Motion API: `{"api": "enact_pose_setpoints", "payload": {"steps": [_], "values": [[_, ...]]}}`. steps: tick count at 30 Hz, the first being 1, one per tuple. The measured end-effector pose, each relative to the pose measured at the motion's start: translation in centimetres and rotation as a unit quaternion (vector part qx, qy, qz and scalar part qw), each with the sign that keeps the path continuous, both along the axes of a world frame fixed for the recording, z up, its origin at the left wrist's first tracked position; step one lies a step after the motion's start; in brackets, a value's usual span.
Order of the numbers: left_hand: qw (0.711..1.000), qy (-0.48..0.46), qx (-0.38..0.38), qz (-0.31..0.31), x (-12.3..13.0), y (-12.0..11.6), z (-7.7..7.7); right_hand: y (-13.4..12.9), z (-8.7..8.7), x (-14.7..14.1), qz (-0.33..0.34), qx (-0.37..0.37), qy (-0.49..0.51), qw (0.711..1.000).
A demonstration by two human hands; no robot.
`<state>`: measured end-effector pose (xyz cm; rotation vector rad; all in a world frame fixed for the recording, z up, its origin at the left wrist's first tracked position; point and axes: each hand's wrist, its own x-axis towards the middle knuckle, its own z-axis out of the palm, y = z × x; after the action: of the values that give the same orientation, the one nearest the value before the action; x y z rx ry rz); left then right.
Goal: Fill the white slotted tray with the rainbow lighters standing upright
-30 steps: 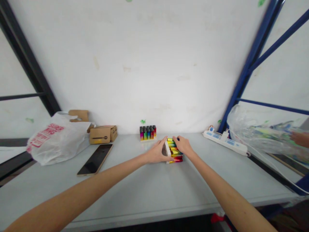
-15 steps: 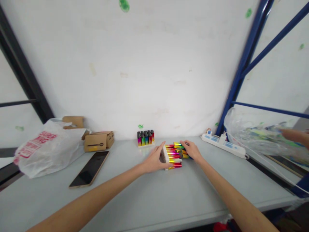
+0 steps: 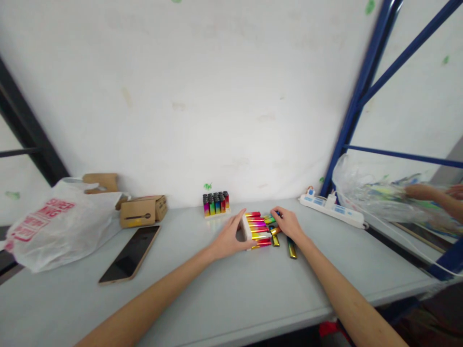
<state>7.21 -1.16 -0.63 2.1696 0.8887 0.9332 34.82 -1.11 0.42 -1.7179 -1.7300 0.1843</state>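
My left hand (image 3: 227,241) grips a white holder (image 3: 246,227) tipped on its side, thumb and fingers at its two ends. Shiny lighters (image 3: 257,224) in pink, red and yellow stick out of it to the right. My right hand (image 3: 288,223) is closed at a green lighter (image 3: 269,220) beside the holder; its fingertips partly hide the grip. Loose lighters lie below that hand, among them a gold one (image 3: 292,249) by the wrist and a yellow one (image 3: 275,240). Behind, a second rack (image 3: 217,213) holds upright rainbow lighters (image 3: 216,203) with black tops.
On the left are a white plastic bag (image 3: 61,224), a cardboard box (image 3: 139,212) and a phone (image 3: 130,253). A white power strip (image 3: 333,211) lies at the right rear. Beyond the blue frame, another person's hand (image 3: 421,192) is at clear plastic bags (image 3: 383,202).
Some lighters have come apart from those at the holder and now lie loose under my right hand. The other person's hand has moved left onto the plastic bags. The view has shifted slightly.
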Motion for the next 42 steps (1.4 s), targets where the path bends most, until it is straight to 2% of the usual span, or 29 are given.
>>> {"api": "enact_pose_setpoints", "payload": {"steps": [6,11,17,20,23,25,27,30,34,38,42], "values": [[1.000,0.004,-0.005,-0.003,0.1,0.0,-0.2,0.0,0.0,-0.2,-0.024,-0.006,-0.086,0.996],[1.000,0.000,-0.001,-0.008,0.2,0.1,-0.4,0.1,-0.1,0.1,0.003,-0.039,-0.137,0.990],[1.000,-0.003,-0.003,-0.010,0.2,0.2,-0.6,0.2,-0.1,0.5,0.019,-0.039,-0.140,0.989],[1.000,-0.015,-0.007,-0.013,0.3,0.3,-0.7,0.2,0.2,0.4,0.015,0.006,-0.100,0.995],[0.999,-0.033,-0.008,-0.018,0.4,0.7,-1.2,0.2,0.4,-0.8,0.022,0.096,-0.035,0.995],[0.999,-0.041,-0.011,-0.019,0.5,0.9,-1.6,0.3,0.3,-2.4,0.070,0.148,0.004,0.986],[0.999,-0.048,-0.016,-0.019,0.6,1.2,-1.9,0.4,0.0,-4.3,0.133,0.163,0.009,0.978],[0.998,-0.060,-0.009,-0.020,0.6,1.5,-2.2,0.8,-0.6,-6.3,0.207,0.133,-0.058,0.968],[0.998,-0.067,-0.003,-0.018,0.4,1.8,-2.2,1.4,-0.8,-6.5,0.272,0.097,-0.200,0.936],[0.997,-0.064,-0.016,-0.026,0.2,1.9,-1.9,1.6,-0.6,-5.8,0.265,0.089,-0.292,0.914],[0.997,-0.070,-0.018,-0.025,0.1,1.9,-1.7,1.8,-0.6,-4.9,0.247,0.073,-0.313,0.914]]}}
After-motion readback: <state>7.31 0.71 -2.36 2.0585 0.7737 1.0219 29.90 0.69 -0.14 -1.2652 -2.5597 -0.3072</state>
